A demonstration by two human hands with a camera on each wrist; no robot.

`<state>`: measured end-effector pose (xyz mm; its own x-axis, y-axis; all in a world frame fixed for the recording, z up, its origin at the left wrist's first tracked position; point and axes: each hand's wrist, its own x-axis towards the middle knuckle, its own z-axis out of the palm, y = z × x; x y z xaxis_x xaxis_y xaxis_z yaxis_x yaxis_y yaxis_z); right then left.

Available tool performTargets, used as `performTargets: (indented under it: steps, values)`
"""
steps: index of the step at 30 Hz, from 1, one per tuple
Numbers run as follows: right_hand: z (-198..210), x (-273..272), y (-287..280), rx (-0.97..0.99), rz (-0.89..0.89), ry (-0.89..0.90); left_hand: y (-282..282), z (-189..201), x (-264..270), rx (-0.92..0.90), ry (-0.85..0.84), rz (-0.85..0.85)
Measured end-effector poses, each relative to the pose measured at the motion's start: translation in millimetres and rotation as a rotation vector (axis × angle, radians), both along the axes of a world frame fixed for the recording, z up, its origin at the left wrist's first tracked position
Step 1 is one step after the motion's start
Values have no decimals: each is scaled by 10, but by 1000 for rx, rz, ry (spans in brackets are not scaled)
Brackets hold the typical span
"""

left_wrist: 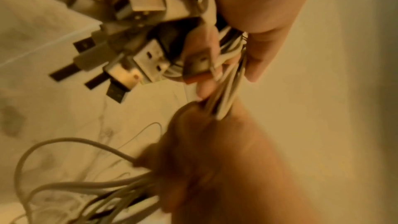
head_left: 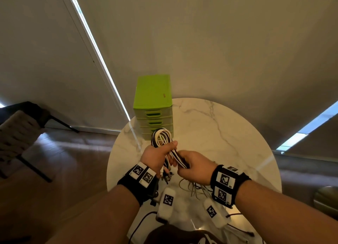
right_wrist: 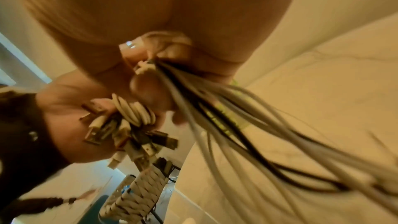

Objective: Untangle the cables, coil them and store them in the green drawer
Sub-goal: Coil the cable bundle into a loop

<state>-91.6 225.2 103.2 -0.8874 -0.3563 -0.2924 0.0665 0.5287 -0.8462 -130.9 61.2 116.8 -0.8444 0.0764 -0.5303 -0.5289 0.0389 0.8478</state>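
Note:
A bundle of white and black cables [head_left: 161, 138] is looped above my left hand [head_left: 159, 155], whose fingers and thumb grip it in front of the green drawer unit [head_left: 153, 104]. Several USB plugs [left_wrist: 129, 43] stick out below that fist. My right hand [head_left: 193, 164] grips the same strands [right_wrist: 193, 105] just to the right, and their loose tails [head_left: 193, 187] hang down to the marble table [head_left: 219, 126]. The drawers I can see in the unit look pushed in.
The round table's edge [head_left: 113, 157] runs close on the left, with wooden floor [head_left: 73, 161] beyond. A woven chair [head_left: 16, 134] stands at far left. Two white tagged devices [head_left: 167, 201] lie on the table near me, with thin dark leads.

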Motion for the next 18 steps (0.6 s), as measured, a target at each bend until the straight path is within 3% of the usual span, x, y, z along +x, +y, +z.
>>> performTargets:
  steps: [3, 6, 9, 11, 13, 16, 18]
  values:
    - [-83, 72, 89, 43, 71, -174, -21, -1, -43, 77, -64, 59]
    - [-178, 9, 252, 379, 211, -178, -82, 5, -80, 144, -154, 77]
    - [-170, -148, 433, 817, 111, 46, -131, 28, -115, 192, -173, 98]
    - [-120, -193, 489, 939, 22, 314, -146, 52, -127, 201, -164, 94]
    - [-148, -177, 487, 889, -54, 392, -150, 69, -134, 192, -154, 79]
    - [-300, -96, 447, 714, 134, 85, -122, 94, -116, 61, -44, 47]
    - [-266, -80, 441, 595, 253, -8, -99, 104, -84, -65, 40, 49]
